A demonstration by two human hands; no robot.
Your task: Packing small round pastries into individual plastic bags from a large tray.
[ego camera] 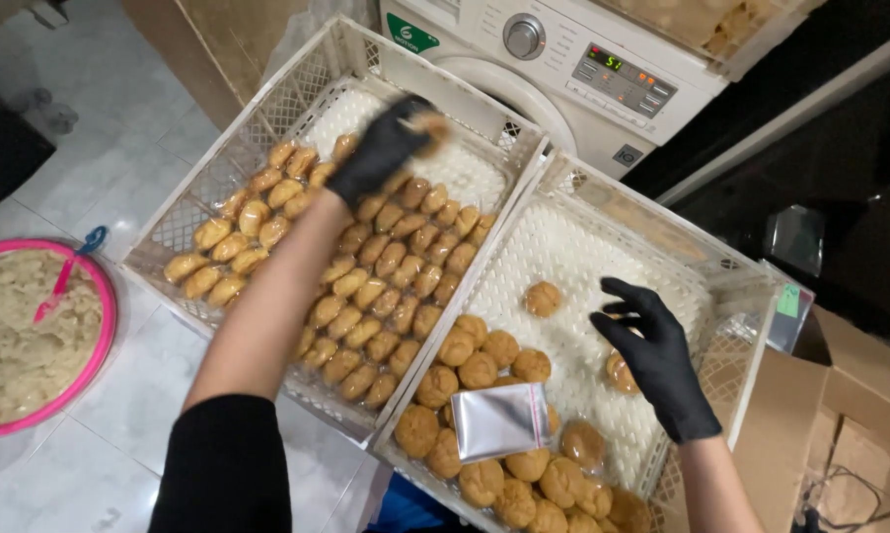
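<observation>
Pastries: two white plastic crates side by side on the tiled floor. Left crate (184, 222) is packed with oblong wrapped pastries (366, 296) in diagonal rows, long axes running roughly near-left to far-right. Right crate (751, 326) holds loose round pastries (480, 370) heaped at its near-left end, far end mostly bare mesh.

Left hand (381, 148), black glove, is extended over the far end of the left crate, motion-blurred. Fingers (415, 123) look curled around one small brown piece at the tips; blur stops me confirming the grip. Wrapped rows lie directly under and near-side of that hand.

Right hand (652, 355), black glove, hovers over the right side of the right crate, fingers spread, holding nothing. Single round pastry (620, 372) sits right under its palm, partly hidden. Another lone one (543, 297) lies to its left, apart. Right hand is clearly the nearer to both.

Silver foil pouch (499, 421) lies flat on the round heap, near-left of the right hand. Pink basin of pale dough (105, 296) at far left; washing machine (563, 59) behind the crates.
</observation>
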